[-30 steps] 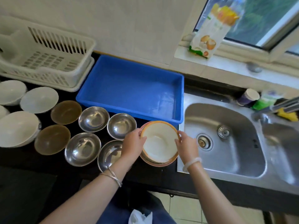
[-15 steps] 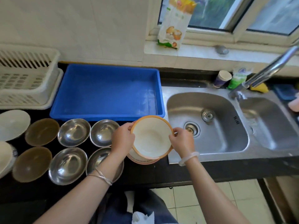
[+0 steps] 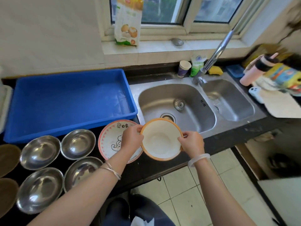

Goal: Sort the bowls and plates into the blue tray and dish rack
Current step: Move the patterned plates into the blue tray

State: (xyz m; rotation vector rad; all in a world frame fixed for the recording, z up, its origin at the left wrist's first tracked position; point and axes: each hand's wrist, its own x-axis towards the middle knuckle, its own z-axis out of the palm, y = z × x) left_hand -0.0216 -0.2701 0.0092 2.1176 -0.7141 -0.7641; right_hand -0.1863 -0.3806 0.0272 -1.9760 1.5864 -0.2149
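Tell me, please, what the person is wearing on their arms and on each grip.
The left forearm and right forearm are bare, with no sleeves in view. The left wrist carries thin silver bangles; the right wrist carries one thicker, pale translucent bangle. The left grip and right grip are ungloved.

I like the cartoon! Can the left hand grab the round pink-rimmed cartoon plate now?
Probably not yet: the left hand grips the orange-rimmed white bowl, though the plate lies right beneath that hand.
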